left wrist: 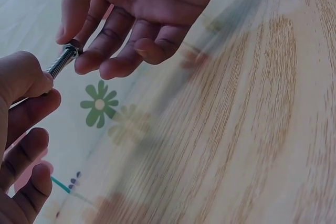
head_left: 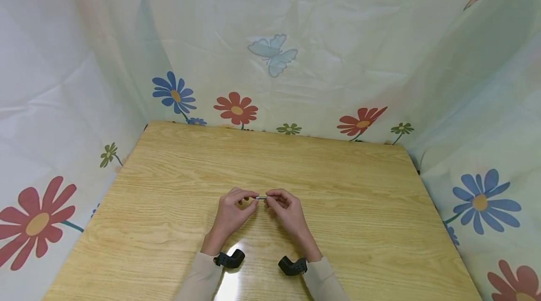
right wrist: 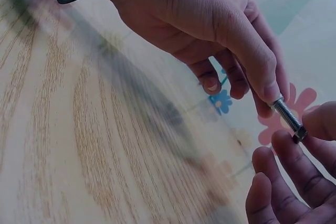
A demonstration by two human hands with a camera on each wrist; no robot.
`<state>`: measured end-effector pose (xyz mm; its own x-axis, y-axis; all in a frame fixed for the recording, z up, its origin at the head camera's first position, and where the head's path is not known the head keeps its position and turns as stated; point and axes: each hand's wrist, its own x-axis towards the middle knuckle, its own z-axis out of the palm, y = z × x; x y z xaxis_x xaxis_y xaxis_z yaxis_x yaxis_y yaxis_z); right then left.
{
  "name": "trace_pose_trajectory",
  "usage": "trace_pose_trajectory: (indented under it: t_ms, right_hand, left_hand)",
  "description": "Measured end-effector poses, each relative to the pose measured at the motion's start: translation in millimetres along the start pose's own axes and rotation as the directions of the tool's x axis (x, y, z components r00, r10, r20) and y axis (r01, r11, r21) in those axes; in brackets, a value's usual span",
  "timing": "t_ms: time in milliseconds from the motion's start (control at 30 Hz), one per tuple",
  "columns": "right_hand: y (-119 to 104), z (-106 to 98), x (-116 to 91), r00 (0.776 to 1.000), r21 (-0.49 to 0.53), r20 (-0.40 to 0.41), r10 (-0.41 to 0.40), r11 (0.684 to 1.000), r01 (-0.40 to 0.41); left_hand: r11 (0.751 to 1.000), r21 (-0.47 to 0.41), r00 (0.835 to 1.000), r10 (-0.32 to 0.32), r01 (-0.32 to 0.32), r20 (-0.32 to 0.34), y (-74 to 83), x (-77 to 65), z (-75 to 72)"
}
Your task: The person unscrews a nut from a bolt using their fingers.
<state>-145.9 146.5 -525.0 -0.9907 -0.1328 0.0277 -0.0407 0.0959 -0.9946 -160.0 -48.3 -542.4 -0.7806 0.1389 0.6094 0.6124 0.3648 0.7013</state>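
A small silver threaded bolt (head_left: pixel 262 197) is held between the two hands, above the wooden table. My left hand (head_left: pixel 233 210) pinches its threaded end between thumb and fingers. At the other end, my right hand (head_left: pixel 289 209) pinches a darker hex-shaped piece between thumb and index finger. The bare thread of the bolt (left wrist: pixel 62 62) shows between the fingertips in the left wrist view. From the right wrist, the same bolt (right wrist: pixel 287 115) slants down toward the right hand (right wrist: pixel 299 182), whose other fingers are loosely bent; the left hand (right wrist: pixel 210 19) comes from above.
The wood-grain table (head_left: pixel 177 169) spreads out around both hands. A pale curtain (head_left: pixel 329 47) printed with flowers and butterflies encloses it at the back and sides. Black wrist cameras sit at the left cuff (head_left: pixel 230 259) and the right cuff (head_left: pixel 292 266).
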Motion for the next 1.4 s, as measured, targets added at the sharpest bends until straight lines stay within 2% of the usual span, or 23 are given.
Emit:
trace_pose_trajectory:
  t_ms: [333,633,800,900,1100,1400]
  right_hand:
    - [-1,-1,0,0.999,-0.013,-0.034,-0.011,1.000,0.010]
    - [0,-10,2,0.998,-0.088,-0.059,0.005,0.996,-0.010]
    - [-1,-15,7,0.998,-0.156,-0.062,-0.017,0.988,0.007]
    - [-2,-17,11,0.997,-0.188,-0.067,-0.032,0.982,0.019]
    - [-1,-21,20,0.994,-0.334,-0.066,-0.088,0.941,0.061]
    - [14,-22,32,0.988,-0.507,-0.009,-0.151,0.853,0.126]
  left_hand:
    - [1.000,0.021,1.000,0.017,-0.016,-0.021,-1.0,-0.4,0.1]
    - [0.997,0.064,0.999,0.033,-0.032,-0.013,-3.4,2.4,-4.1]
    - [0.996,0.079,0.999,0.039,-0.039,0.002,-8.2,7.9,-3.3]
    - [0.995,0.096,1.000,0.018,-0.020,0.016,-11.6,11.3,-1.7]
    - [0.988,0.131,0.994,-0.085,0.076,0.063,-16.0,16.4,0.6]
    - [0.975,0.170,0.979,-0.163,0.141,0.125,-22.8,22.6,4.8]
